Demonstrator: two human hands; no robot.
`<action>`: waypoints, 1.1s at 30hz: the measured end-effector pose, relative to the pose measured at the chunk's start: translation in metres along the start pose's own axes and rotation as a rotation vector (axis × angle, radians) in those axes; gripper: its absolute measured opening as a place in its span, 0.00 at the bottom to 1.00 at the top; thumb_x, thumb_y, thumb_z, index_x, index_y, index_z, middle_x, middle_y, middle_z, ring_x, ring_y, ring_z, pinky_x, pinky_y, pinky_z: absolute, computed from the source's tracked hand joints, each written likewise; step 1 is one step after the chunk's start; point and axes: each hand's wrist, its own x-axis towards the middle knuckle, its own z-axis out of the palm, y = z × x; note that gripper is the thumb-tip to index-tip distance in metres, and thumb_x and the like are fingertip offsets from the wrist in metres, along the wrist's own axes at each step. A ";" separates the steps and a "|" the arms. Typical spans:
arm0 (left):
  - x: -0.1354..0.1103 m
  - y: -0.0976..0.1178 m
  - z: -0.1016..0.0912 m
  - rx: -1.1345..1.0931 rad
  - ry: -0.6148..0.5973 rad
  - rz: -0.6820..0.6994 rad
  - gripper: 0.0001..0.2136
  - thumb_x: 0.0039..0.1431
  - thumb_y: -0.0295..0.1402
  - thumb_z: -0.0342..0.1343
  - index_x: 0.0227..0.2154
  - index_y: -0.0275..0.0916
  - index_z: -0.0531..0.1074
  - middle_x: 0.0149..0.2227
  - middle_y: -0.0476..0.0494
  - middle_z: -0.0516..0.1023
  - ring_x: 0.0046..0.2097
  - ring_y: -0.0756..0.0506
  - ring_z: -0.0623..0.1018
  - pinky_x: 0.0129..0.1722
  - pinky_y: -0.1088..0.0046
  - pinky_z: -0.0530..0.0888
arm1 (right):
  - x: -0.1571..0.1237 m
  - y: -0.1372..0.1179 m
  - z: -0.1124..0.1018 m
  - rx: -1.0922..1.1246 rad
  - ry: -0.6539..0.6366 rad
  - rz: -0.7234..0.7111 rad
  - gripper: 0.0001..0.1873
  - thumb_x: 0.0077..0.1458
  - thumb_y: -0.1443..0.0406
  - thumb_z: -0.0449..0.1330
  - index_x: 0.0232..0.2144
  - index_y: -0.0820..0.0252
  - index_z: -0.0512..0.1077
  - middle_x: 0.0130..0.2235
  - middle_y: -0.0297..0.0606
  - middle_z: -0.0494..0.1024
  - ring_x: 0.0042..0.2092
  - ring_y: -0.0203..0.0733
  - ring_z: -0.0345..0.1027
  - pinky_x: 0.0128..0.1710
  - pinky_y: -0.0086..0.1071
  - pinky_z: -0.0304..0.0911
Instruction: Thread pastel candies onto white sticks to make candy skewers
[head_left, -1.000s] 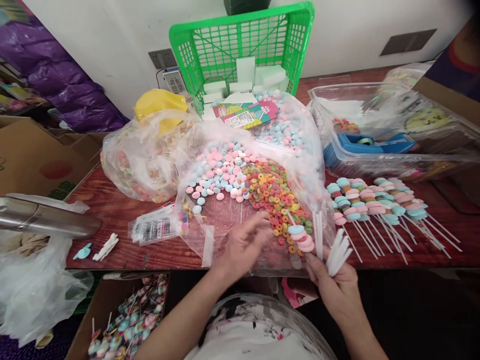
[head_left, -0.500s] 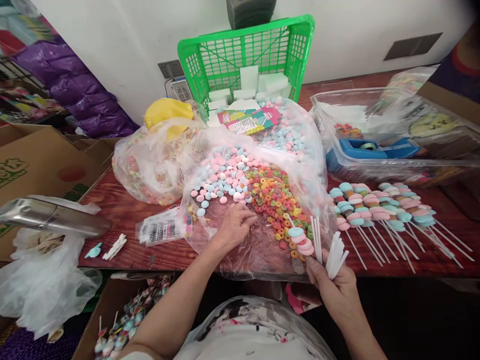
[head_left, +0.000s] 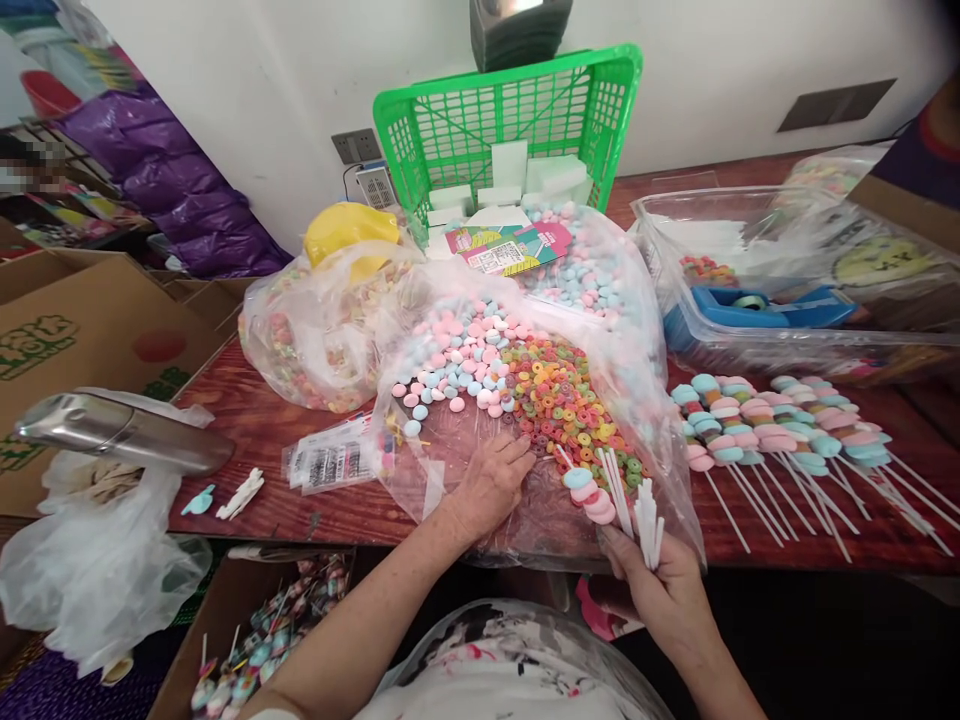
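My left hand (head_left: 491,482) rests palm down on a clear plastic sheet (head_left: 450,440), fingertips curled at the near edge of a heap of small coloured ring candies (head_left: 559,395). Behind the rings lies a pile of pink and blue round candies (head_left: 457,350). My right hand (head_left: 664,590) is closed on a bundle of white sticks (head_left: 646,520); one stick carries a partly filled stack of blue and pink candies (head_left: 589,492).
Finished candy skewers (head_left: 757,420) lie in rows at right. A green basket (head_left: 510,120), clear bin (head_left: 787,290), bags of candy (head_left: 322,320), a steel tube (head_left: 120,435) and a carton of lollipops (head_left: 255,640) surround the wooden table (head_left: 247,440).
My left hand went from the rings to the sheet's bare middle and back to the heap's near edge. My right hand drew the stick bundle and candy stack slightly left.
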 end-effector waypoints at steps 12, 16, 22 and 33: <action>0.007 -0.003 -0.008 -0.284 -0.106 -0.120 0.15 0.53 0.16 0.48 0.36 0.34 0.78 0.36 0.37 0.78 0.42 0.41 0.75 0.43 0.60 0.74 | 0.004 0.000 -0.001 0.024 -0.066 0.022 0.20 0.61 0.57 0.55 0.19 0.57 0.59 0.18 0.27 0.59 0.20 0.32 0.52 0.19 0.25 0.52; 0.012 0.001 -0.028 -0.760 0.089 -0.432 0.08 0.55 0.27 0.59 0.37 0.37 0.80 0.33 0.43 0.79 0.37 0.45 0.76 0.40 0.66 0.74 | 0.002 -0.002 0.001 -0.061 -0.082 -0.036 0.16 0.61 0.60 0.55 0.22 0.58 0.62 0.19 0.28 0.61 0.21 0.32 0.54 0.20 0.25 0.54; 0.015 0.021 -0.058 -1.444 0.140 -0.789 0.12 0.44 0.34 0.69 0.34 0.38 0.81 0.38 0.45 0.75 0.32 0.51 0.75 0.28 0.75 0.76 | -0.008 -0.003 0.003 -0.046 -0.081 -0.084 0.14 0.59 0.63 0.56 0.21 0.58 0.64 0.20 0.28 0.62 0.20 0.32 0.53 0.19 0.24 0.57; 0.004 0.026 -0.054 -1.216 0.410 -0.643 0.09 0.41 0.31 0.71 0.29 0.39 0.81 0.32 0.45 0.80 0.35 0.48 0.78 0.33 0.74 0.77 | -0.009 -0.024 0.000 -0.260 -0.171 -0.202 0.11 0.56 0.69 0.53 0.37 0.61 0.74 0.21 0.31 0.71 0.20 0.35 0.61 0.20 0.26 0.60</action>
